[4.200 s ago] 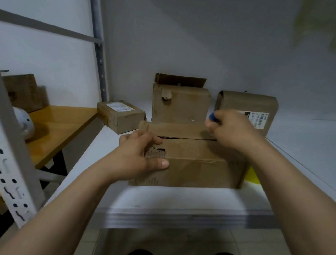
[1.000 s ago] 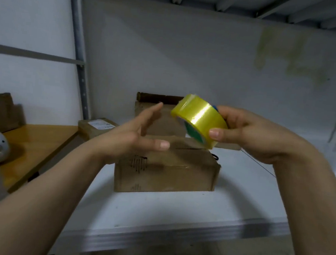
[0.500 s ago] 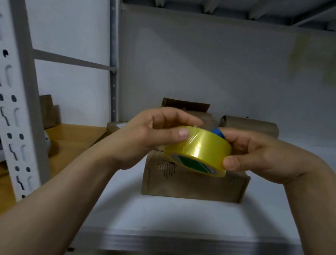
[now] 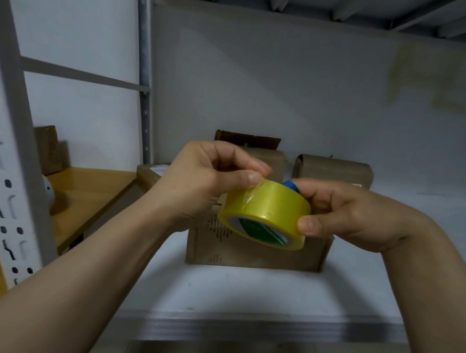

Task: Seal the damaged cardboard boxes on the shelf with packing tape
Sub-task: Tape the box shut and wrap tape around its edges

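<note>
From my seat, the right hand (image 4: 348,216) had the tape (image 4: 265,206) gripped: thumb on the near rim, fingers curled over the far side. A blue thing (image 4: 291,185) was tucked under those fingers, and I could not tell what it was. The left hand (image 4: 203,182) was curled at the roll's upper left, thumb and forefinger pinching the outer wrap, where a loosened edge of film showed. The roll hung tilted in the air, in front of the box (image 4: 248,250), touching nothing but the hands.

I judged the step to be lifting the tape's free end. To do it well, I would hold the roll firm in the right hand so it cannot spin. I would then peel the end across its full width so it does not split into a strip, and draw it out straight before lowering to the box's top, which the roll hid from me.

The box sat toward the front of the shelf (image 4: 245,291), with white surface showing in front and to its right — room to pull tape sideways. Behind it, near the wall, stood the rear left box (image 4: 272,160) and the rear right box (image 4: 335,167), with a small box (image 4: 147,173) at back left. The post (image 4: 13,159) rose beside the left forearm — less swing for that elbow.
</note>
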{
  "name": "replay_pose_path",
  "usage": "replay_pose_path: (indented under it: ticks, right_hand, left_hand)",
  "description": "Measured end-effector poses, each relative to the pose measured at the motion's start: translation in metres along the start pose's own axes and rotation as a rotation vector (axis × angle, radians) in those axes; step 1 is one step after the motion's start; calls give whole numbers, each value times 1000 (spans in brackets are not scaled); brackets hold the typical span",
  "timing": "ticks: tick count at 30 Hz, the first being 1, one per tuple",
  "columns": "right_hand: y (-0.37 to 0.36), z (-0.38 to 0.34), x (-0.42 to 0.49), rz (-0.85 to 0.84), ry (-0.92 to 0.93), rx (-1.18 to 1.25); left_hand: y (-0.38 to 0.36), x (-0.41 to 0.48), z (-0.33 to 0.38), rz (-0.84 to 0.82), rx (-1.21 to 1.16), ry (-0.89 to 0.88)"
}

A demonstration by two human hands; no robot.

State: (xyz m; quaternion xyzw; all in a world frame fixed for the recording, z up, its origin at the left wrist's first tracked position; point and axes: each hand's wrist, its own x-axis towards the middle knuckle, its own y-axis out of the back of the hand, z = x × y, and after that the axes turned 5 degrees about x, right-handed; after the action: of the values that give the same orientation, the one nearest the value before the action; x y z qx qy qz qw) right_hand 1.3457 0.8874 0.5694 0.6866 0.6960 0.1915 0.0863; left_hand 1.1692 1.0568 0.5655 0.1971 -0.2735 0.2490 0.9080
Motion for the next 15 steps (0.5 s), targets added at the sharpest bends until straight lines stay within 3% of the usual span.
replay_pose_path:
  ticks: [4,11,15]
  right_hand:
    - [-2,-1,-1,44,0,-1]
    - [-10,-6,-3,159,-38,39]
    - [-15,-10,-6,235,-77,67]
  left_hand:
    - [-7,3,-2,182,137,-10]
    - [-8,4,-2,182,544,-17]
    - [-6,2,-4,106,553,20]
